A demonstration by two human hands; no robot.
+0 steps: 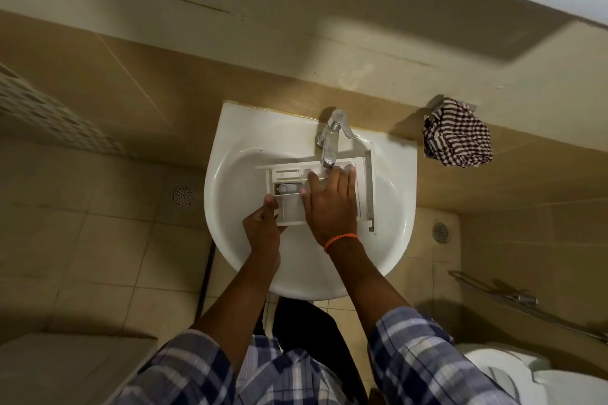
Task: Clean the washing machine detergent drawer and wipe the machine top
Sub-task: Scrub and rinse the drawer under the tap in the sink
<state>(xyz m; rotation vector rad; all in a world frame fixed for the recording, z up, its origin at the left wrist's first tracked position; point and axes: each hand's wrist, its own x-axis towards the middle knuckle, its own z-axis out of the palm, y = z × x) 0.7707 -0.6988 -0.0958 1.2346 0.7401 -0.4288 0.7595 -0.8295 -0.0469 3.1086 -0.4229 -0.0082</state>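
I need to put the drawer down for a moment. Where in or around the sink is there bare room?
Bare room: the sink rim's back-left corner, left of the tap, and the front of the bowl below both wrists. It is crowded mid-bowl, where the detergent drawer spans under the tap with the left hand and right hand on it.

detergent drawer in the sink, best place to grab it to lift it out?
Take the detergent drawer by its two long side walls, coming from above. It lies flat in the sink, compartments up, with the front panel at the right end under-hung and the tap over the middle. The left hand already pinches the near-left corner; the right hand lies flat on top.
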